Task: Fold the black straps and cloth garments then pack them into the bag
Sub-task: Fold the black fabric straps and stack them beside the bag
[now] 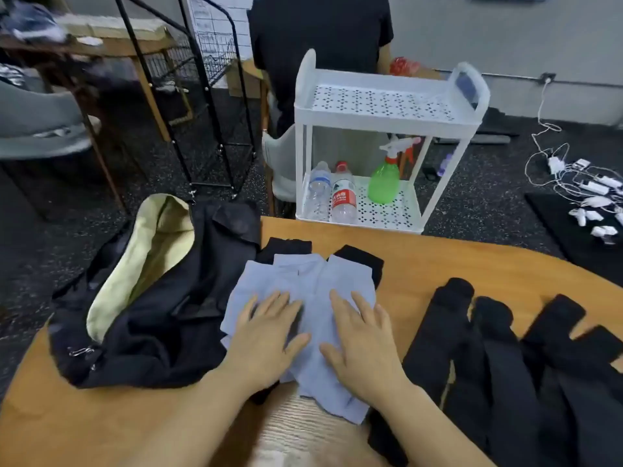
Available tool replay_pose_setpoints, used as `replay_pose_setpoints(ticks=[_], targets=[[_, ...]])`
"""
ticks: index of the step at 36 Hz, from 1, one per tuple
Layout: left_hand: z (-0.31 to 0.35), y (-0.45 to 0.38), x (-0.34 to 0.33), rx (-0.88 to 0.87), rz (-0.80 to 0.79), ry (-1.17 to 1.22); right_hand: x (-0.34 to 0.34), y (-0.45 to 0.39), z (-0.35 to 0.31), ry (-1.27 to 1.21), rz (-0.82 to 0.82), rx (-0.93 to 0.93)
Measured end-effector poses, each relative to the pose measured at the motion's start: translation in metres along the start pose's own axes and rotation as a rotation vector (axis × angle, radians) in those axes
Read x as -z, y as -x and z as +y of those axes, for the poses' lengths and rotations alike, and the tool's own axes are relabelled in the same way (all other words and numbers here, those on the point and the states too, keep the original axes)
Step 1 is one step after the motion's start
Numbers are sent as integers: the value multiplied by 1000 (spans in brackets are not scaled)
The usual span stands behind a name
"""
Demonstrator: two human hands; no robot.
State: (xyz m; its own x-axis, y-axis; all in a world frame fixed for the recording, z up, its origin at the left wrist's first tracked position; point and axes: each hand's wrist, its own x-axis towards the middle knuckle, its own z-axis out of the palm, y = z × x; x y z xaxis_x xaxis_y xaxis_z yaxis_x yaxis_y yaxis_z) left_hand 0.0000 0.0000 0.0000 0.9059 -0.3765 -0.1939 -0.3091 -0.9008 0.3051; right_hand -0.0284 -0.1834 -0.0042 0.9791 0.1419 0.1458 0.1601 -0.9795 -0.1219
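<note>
Both hands, the left hand and right hand, press flat with straight fingers on soft pale-blue cloth mid-surface. Matte black straps fan out right; the slumped black bag, cream-lined, gapes left on the rounded wood-grain surface. Speckled dark floor lies beyond.

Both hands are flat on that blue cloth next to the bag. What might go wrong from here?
The blue cloth lies over black pieces, so lifting it could drag them along. The black straps reach the table's near edge and might slide off. The bag sags half shut, so packing may snag.
</note>
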Motion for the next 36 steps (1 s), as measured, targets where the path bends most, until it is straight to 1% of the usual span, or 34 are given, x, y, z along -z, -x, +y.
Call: replay_pose_setpoints(ticks=[2, 4, 7, 10, 11, 13, 15, 17, 21, 24, 29, 33, 36], targets=[[-3, 6, -8, -32, 98, -12, -9, 3, -2, -6, -9, 24], [-9, 11, -21, -25, 174, -10, -20, 9, -4, 13, 26, 28], [-15, 21, -38, -31, 271, -56, -31, 23, -11, 34, -13, -2], [-15, 32, -47, -19, 302, -126, -30, 36, -18, 10, -51, -79], [-14, 36, -48, -8, 289, -134, -27, 39, -22, -21, -65, -97], [-8, 44, -48, 13, 242, -125, -23, 44, -27, -52, -174, -135], [-8, 43, -47, 16, 151, -125, -19, 46, -29, -69, -264, -180], [-5, 39, -47, 22, 84, -107, -19, 45, -32, -89, -290, -186], [3, 31, -48, 32, 44, -83, -24, 41, -32, -147, -367, -208], [6, 21, -49, 28, 45, -128, -28, 35, -30, -134, -371, -225], [5, -5, -41, 44, 30, -136, -33, 7, -25, -89, -359, -250], [-3, -37, -34, 39, 67, -158, -40, -22, -16, -73, -333, -258], [-9, -56, -31, 23, 111, -173, -47, -40, -10, -56, -282, -259]])
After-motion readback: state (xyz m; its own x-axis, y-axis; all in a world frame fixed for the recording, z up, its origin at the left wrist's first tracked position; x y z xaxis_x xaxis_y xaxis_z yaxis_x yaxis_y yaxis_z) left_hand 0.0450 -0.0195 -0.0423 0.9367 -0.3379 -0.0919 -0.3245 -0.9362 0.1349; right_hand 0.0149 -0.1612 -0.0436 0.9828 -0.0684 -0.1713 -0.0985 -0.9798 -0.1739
